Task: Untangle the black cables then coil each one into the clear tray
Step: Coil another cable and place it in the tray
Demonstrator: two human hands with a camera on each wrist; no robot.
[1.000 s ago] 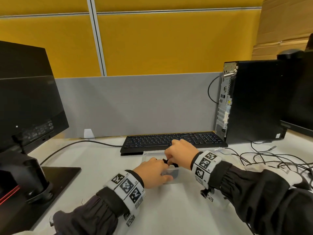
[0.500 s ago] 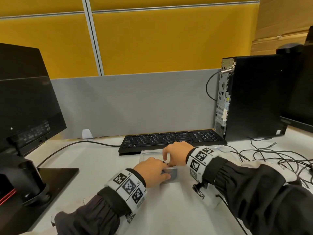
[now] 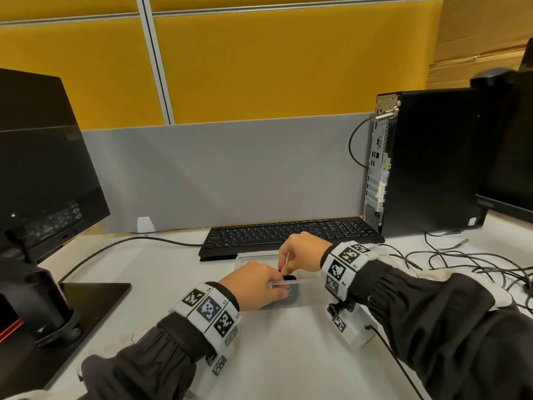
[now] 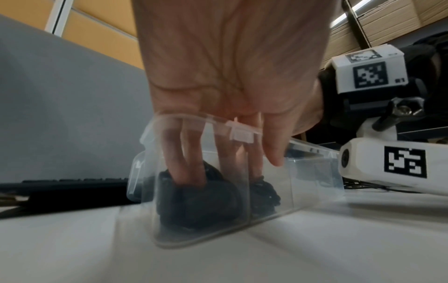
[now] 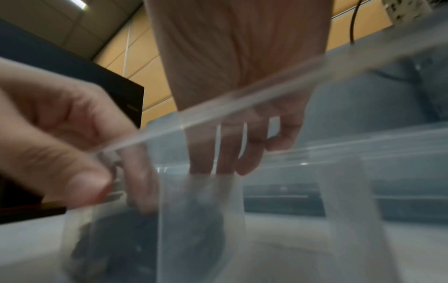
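Observation:
A clear tray (image 3: pixel 259 256) with compartments sits on the white desk in front of the keyboard. A black cable coil (image 4: pixel 194 201) lies in its near compartment, and its top shows in the head view (image 3: pixel 289 277). My left hand (image 3: pixel 256 284) reaches into the tray with straight fingers (image 4: pixel 191 172) pressing down on the coil and the thumb outside the wall. My right hand (image 3: pixel 300 252) hovers over the tray, its fingers (image 5: pixel 223 153) pointing down to the top of the coil. Whether they touch it is hidden. More black cables (image 3: pixel 476 264) lie tangled on the desk to the right.
A black keyboard (image 3: pixel 288 235) lies just behind the tray, its cable (image 3: pixel 129 243) running left. A computer tower (image 3: pixel 432 168) stands at the back right. A monitor (image 3: pixel 43 168) on a flat base (image 3: pixel 86 307) fills the left. A grey partition closes the back.
My right hand has opened from a fist over the tray to fingers pointing down at the coil. The left hand stays in the tray on the coil.

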